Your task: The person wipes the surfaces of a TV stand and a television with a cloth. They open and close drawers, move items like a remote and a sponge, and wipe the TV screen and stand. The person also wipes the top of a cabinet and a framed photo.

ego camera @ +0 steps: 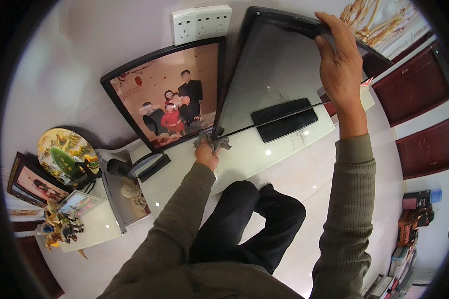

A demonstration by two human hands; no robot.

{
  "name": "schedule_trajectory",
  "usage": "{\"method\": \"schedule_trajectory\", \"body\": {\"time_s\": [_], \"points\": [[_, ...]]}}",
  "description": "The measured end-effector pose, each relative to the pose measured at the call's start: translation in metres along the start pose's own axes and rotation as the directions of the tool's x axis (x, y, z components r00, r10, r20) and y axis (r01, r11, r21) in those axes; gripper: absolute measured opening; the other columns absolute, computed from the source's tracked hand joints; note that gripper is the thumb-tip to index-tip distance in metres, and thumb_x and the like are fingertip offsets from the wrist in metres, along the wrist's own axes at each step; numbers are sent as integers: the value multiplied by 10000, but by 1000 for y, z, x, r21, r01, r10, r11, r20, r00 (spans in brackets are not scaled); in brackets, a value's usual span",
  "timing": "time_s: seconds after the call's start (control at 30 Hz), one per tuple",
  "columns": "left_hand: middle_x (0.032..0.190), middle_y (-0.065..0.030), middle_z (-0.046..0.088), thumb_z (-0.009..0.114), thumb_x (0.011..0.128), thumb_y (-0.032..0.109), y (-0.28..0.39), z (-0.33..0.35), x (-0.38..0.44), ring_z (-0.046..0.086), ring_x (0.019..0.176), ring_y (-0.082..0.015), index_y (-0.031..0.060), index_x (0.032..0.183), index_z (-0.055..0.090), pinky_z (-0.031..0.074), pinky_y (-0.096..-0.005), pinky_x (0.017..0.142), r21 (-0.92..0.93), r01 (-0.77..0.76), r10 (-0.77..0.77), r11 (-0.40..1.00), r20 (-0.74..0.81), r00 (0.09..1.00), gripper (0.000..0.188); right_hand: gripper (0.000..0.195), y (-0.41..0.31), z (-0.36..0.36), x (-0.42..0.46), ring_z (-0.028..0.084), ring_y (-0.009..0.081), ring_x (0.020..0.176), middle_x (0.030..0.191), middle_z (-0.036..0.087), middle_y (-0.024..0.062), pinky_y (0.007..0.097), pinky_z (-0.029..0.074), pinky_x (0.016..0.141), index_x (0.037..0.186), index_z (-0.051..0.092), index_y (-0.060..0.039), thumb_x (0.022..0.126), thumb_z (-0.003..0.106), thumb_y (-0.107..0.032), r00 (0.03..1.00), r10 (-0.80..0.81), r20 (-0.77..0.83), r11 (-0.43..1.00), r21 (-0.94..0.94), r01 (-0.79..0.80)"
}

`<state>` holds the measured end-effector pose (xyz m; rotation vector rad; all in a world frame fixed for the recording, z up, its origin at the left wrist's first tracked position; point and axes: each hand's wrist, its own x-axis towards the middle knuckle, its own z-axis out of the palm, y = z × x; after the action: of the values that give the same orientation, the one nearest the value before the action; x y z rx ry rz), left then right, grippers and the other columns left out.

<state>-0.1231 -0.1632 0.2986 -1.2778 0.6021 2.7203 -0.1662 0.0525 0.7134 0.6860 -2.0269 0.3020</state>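
Note:
A flat-screen television (273, 71) with a black frame stands on a rectangular black base (286, 119) on a low glossy white cabinet (243, 155). My right hand (340, 63) grips its top edge, fingers over the back and thumb on the front. My left hand (208, 154) holds a crumpled grey cloth (209, 140) at the television's lower left corner. Just left of that corner, a large black-framed group photo (172, 101) leans against the wall, its lower edge close behind the cloth.
A white socket panel (202, 24) is on the wall above the photo. At left, a decorative round plate (69, 155), smaller framed pictures (37, 183) and colourful figurines (61, 226) crowd a side unit. Dark red doors (415, 86) line the right; stacked goods (411, 224) stand below them.

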Motion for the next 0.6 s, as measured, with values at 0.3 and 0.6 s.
{"method": "schedule_trajectory", "body": {"time_s": [0.3, 0.6], "points": [[1470, -132, 605, 374, 1192, 322, 32, 70, -105, 635, 1313, -320, 70, 1503, 496, 555, -502, 1125, -170, -6, 45, 985, 224, 973, 419, 486, -11, -5, 5, 593, 453, 1220, 1275, 626, 218, 472, 491, 1051, 1327, 608, -35, 868, 646, 119, 996, 69, -58, 995, 77, -65], [1436, -63, 634, 663, 1093, 268, 42, 65, -166, 634, 1285, -271, 77, 1449, 570, 528, -473, 1119, -54, -129, 139, 990, 433, 890, 414, 326, -98, 53, -169, 681, 297, 1031, 1171, 693, 191, 395, 557, 879, 1306, 694, -25, 980, 701, -37, 693, 706, 145, 577, 450, -682]]}}
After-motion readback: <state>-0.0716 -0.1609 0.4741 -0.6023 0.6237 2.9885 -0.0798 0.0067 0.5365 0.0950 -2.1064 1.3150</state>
